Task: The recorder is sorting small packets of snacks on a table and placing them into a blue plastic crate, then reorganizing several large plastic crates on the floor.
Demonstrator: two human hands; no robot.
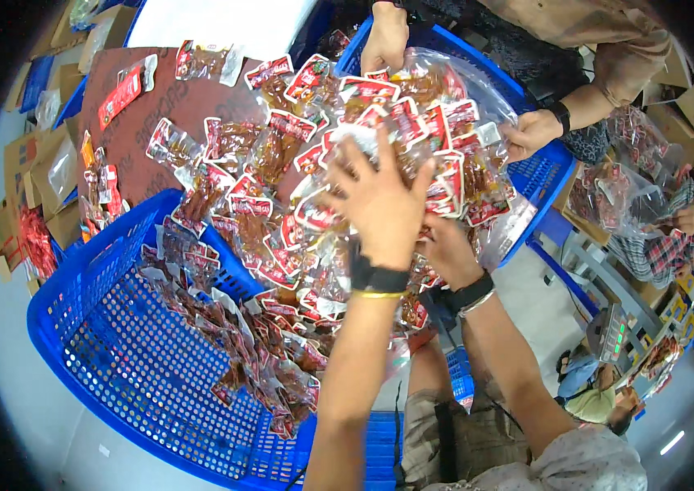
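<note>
Many small clear sachets with red labels and brown food inside (276, 150) lie heaped on a reddish-brown board (132, 144). My left hand (377, 199) is spread palm down over the heap, its fingers apart and touching sachets. My right hand (452, 248) is just beside it, lower right; its fingers are partly hidden among the sachets, so its grip is unclear. Past my hands is a large clear plastic bag (494, 101) with many sachets at its mouth. Another person's two hands (387, 37) hold the bag's edges.
A blue perforated basket (138, 374) sits at lower left, with sachets piled along its right side. Another blue basket (540, 175) stands under the bag. Cardboard boxes (46, 166) line the left. Farther right are more people, filled bags (617, 190) and a digital scale (608, 331).
</note>
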